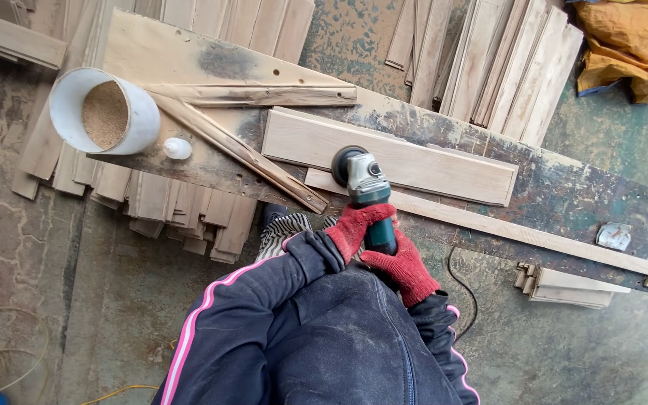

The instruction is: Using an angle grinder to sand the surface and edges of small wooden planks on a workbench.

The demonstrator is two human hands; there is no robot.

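Both hands in red gloves wrapped tight round the grinder point(367, 196) body: left hand point(355, 225) nearer the head w/ fingers curled over the top, right hand point(403, 268) just behind it toward the person, closed on the rear of the handle. Grinder's green/grey, its dark disc end pointing away from the grip and sitting on the near-left edge of a pale board point(391, 155); can't tell if disc is actually touching wood or just above. Board lies flat on a worn bench point(564, 187), long side running across in front of the hands. Just past the grip on the near side, a thin strip point(534, 236) runs along the board's edge & off to the right. Left of the grip, two slim battens point(249, 120) cross in a V on a ply sheet, w/ a white pipe point(103, 112) full of sawdust and a small white knob point(178, 148) well off to the left. Black cord point(465, 289) loops on the floor just right of the right hand. Dark sleeves w/ pink stripes. More slats point(504, 67) stacked beyond the bench, orange cloth point(628, 45) far right corner.
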